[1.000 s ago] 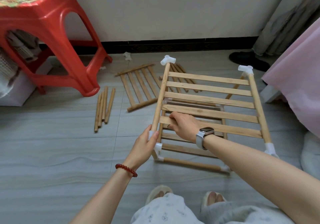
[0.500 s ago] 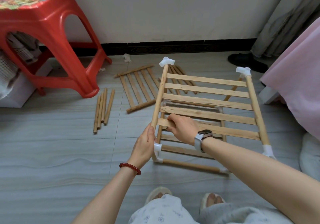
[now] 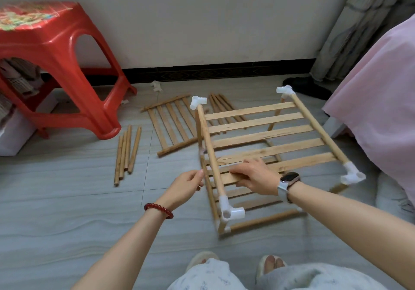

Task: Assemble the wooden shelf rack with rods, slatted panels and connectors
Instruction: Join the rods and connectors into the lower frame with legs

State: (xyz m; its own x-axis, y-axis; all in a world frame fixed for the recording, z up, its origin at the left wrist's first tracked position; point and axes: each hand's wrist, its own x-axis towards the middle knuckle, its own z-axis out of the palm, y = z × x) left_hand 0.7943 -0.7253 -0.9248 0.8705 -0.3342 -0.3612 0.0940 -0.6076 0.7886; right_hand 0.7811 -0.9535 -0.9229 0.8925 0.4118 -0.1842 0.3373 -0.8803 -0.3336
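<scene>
The rack (image 3: 258, 155) stands on the floor (image 3: 67, 211) at the centre of the view, partly built. Two tiers look to be in place: a lower frame resting on the floor and an upper slatted panel (image 3: 265, 132) carried on short uprights, with white connectors at its four corners, the nearest one (image 3: 230, 211) at about 6 o'clock of the panel and another (image 3: 197, 102) at its 11 o'clock. The open sockets of these connectors point up and outward, so I judge that more rods and at least one further tier are yet to go on.

The right hand (image 3: 253, 177) lies on the near slat of the upper panel, fingers (image 3: 238, 174) curled over its edge and gripping it. The left hand (image 3: 186, 184) is at the left side rail, its fingers bent towards the rail at about 9 o'clock of the rack; motion blur there hides whether it grips the wood or only touches it, so I cannot tell.

Parts left over lie on the floor: a spare slatted panel (image 3: 173, 123) at 11 o'clock of the rack, a bundle of loose rods (image 3: 126, 152) well to its 9 o'clock, more rods (image 3: 222, 107) behind the rack at 12 o'clock, and small loose connectors (image 3: 156, 86) near the wall. A red stool (image 3: 56, 49) stands at 10 o'clock
</scene>
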